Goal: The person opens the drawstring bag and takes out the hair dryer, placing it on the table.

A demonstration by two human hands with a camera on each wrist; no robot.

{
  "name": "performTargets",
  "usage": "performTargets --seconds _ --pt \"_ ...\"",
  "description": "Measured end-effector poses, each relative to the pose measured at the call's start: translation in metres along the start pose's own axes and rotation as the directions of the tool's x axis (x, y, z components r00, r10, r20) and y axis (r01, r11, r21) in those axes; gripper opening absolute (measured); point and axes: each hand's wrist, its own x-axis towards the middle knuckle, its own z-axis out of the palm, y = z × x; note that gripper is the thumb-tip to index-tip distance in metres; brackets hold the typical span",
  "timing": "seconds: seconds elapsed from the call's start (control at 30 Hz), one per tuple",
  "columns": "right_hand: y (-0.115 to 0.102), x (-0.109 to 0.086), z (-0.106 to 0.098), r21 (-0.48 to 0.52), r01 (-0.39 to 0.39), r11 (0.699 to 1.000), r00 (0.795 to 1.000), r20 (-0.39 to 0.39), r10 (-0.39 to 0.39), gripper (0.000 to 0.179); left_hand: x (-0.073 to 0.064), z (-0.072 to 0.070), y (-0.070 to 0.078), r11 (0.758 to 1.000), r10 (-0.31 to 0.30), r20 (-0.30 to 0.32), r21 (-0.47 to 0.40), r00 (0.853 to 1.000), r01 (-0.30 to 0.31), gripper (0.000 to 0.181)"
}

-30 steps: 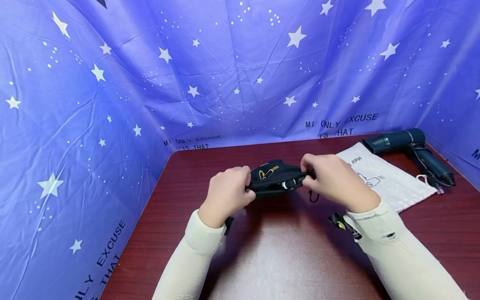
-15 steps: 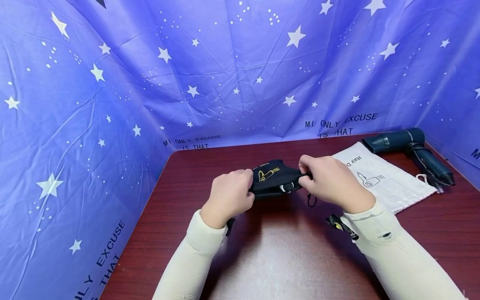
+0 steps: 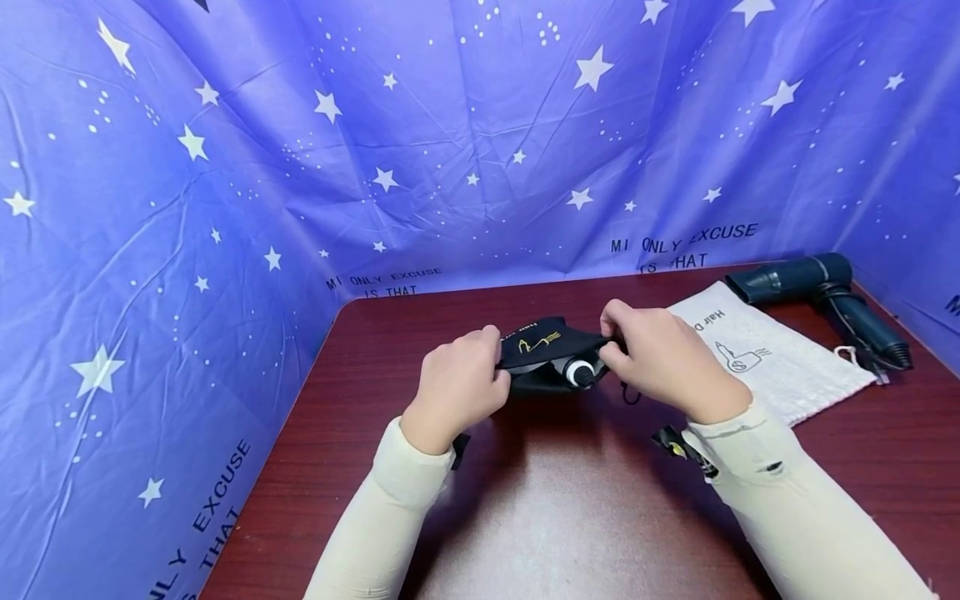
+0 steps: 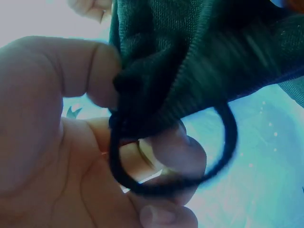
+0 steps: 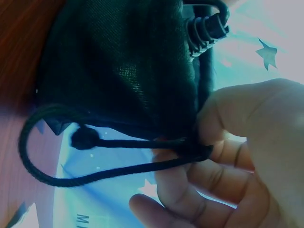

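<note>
A black drawstring pouch with a yellow hair dryer print is stretched between my hands above the table, its mouth facing me. My left hand pinches one corner of the mouth; a cord loop hangs there in the left wrist view. The other corner is pinched between thumb and fingers of my right hand, with a knotted cord loop dangling beside it. Inside the mouth shows a white-ringed black handle end, whose ribbed cord collar sticks out in the right wrist view. The rest of that object is hidden.
A white drawstring bag with a hair dryer drawing lies flat at the right. Beyond it, a dark hair dryer with its cord lies by the table's far right corner. Starry blue cloth surrounds the dark red table.
The pouch's mouth has spread wider, and the white-ringed handle end shows more fully than before. Both hands have kept their grip and shifted only slightly.
</note>
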Motion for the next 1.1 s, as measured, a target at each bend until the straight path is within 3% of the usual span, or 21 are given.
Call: performTargets --seconds 0.3,0.57,0.9,1.1 --pt "0.004 0.001 -0.006 0.022 0.005 1.0 0.998 0.055 -0.006 0.017 0.0 -0.001 0.0 1.0 0.026 0.073 -0.007 0.997 -0.026 0.02" --pt "0.009 0.002 -0.002 0.024 -0.016 1.0 0.998 0.059 0.014 0.019 0.0 0.001 0.001 0.998 0.054 0.132 0.027 0.99 -0.058 0.023" --pt "0.016 0.004 0.015 -0.01 -0.002 1.0 0.998 0.059 0.003 0.018 -0.002 0.005 0.005 0.996 0.074 0.27 0.024 0.96 -0.084 0.027" --pt "0.016 0.004 0.024 -0.017 0.001 1.0 0.998 0.055 0.0 0.018 -0.003 0.008 0.007 0.993 0.11 0.296 0.018 0.949 -0.121 0.029"
